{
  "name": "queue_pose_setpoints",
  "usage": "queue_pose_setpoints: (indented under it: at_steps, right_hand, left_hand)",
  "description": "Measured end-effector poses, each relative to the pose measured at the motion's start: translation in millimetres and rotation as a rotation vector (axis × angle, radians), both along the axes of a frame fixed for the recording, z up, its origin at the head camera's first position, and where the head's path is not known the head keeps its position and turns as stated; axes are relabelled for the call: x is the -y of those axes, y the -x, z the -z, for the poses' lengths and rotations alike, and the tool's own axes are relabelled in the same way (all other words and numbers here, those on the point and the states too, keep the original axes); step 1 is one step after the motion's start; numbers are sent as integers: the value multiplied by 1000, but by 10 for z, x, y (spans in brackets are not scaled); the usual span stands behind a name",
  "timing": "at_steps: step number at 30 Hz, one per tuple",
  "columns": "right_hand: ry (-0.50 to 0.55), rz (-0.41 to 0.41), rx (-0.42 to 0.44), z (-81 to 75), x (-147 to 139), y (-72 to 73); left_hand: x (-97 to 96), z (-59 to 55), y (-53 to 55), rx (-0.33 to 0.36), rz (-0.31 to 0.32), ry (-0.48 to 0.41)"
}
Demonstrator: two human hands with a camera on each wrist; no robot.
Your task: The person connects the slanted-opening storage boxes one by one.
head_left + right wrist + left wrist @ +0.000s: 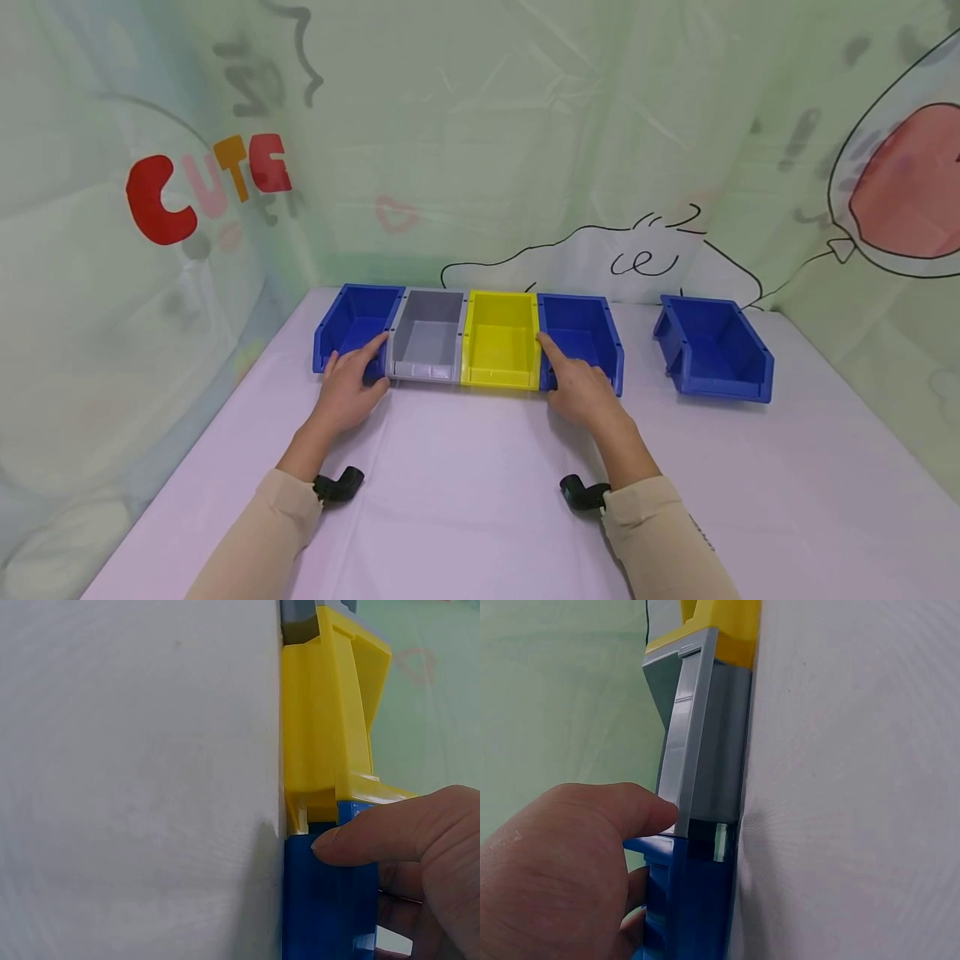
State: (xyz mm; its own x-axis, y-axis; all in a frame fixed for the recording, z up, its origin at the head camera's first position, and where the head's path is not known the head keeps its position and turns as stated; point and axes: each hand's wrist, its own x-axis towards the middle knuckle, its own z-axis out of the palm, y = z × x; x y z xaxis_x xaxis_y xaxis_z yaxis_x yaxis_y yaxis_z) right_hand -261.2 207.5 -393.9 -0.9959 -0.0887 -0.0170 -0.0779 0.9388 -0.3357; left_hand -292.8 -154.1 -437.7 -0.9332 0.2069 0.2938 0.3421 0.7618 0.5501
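Observation:
Four storage bins stand side by side in a row: a blue bin [360, 321] at the left end, a gray bin [427, 329], a yellow bin [501, 333] and another blue bin [573, 321] at the right. My left hand [348, 392] pinches the gray bin's left edge, thumb at its front corner, index fingertip on the side rim by the left blue bin. My right hand [585, 392] grips the right blue bin. Its thumb [345, 846] presses the front wall, and the index fingertip touches the rim beside the yellow bin. Other fingers are partly hidden behind the blue fronts.
A separate blue bin [720, 387] stands to the right, apart from the row. All rest on a table with a white cloth [465, 500]. A printed curtain [480, 150] hangs behind and at both sides. Each wrist carries a black camera mount [341, 485].

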Motion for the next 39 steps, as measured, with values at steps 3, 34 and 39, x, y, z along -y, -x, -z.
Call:
queue_pose_setpoints:
  at_steps: [3, 34, 39]
  right_hand:
    - [3, 3, 5, -4, -4, 4]
    - [88, 19, -4, 53, -33, -27]
    - [142, -4, -61, 32, -80, -23]
  left_hand:
    - [-3, 0, 5, -2, 3, -4]
    - [27, 18, -20, -35, 11, 5]
    - [20, 21, -10, -27, 9, 12]
